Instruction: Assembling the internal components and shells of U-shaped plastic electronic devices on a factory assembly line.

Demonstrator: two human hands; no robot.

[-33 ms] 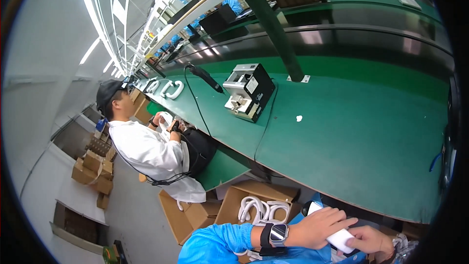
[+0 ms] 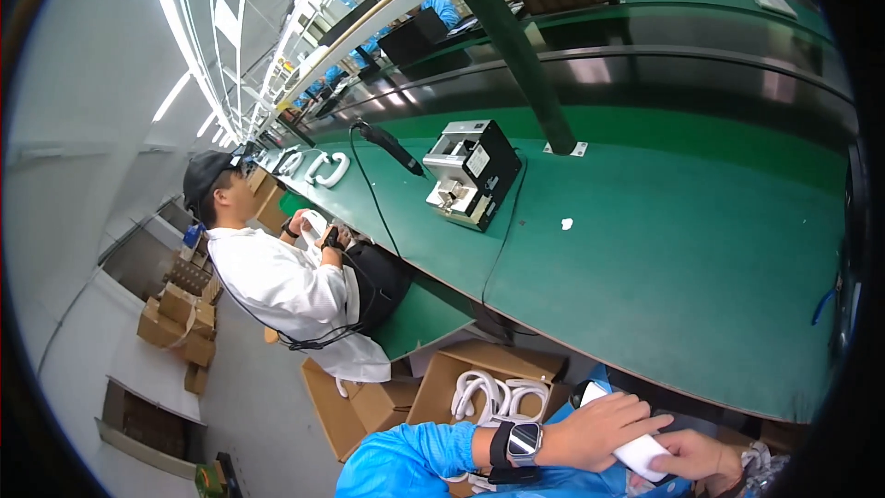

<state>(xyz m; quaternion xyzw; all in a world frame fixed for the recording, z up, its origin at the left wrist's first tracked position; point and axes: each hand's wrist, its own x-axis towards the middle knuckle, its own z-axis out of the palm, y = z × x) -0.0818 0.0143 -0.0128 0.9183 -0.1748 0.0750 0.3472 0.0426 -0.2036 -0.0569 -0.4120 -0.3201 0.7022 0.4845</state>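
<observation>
A green bench [image 2: 645, 295] stretches ahead of your left hand [image 2: 597, 429], a cardboard box [image 2: 502, 361] to its left. Your left hand lies across the white piece [image 2: 645, 456], fingers extended, any grip impossible to tell; your right hand [image 2: 705, 455] clasps the near end, thumb on top. The piece looks light, stiff and perhaps slippery, likely best held by its long sides. Your left hand hides its middle; its underside is unseen.

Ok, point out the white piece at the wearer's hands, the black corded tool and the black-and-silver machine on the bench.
White piece [image 2: 643, 454]: head view, on its exposed white surface.
Black corded tool [image 2: 393, 147]: head view, midway along its body.
Black-and-silver machine [image 2: 491, 180]: head view, on its black side panel.
</observation>
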